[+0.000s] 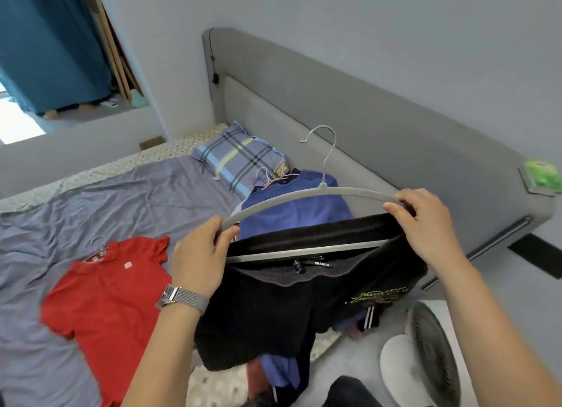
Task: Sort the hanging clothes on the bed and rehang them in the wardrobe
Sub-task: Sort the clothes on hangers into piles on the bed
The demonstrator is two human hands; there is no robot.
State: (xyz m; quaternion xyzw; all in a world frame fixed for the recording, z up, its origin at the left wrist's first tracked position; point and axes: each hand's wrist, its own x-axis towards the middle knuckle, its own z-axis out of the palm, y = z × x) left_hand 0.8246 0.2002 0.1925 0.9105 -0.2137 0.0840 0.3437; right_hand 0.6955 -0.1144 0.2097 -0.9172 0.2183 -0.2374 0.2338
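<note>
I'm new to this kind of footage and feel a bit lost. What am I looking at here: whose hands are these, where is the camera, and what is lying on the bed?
There is no machine here. A person wears one wide-angle camera on the head, so you look forward and down at their own two bare hands. That lens bends the room's straight lines.

The left hand, with a watch on its wrist, grips one end of a grey hanger. The right hand holds the other end together with the waistband of a black garment, which is draped over the hanger's lower bar.

On the bed, covered by a purple-grey sheet, lie a red shirt on its own hanger, a blue garment with more hangers by its collar, and a plaid pillow. A white fan stands at lower right.
</note>
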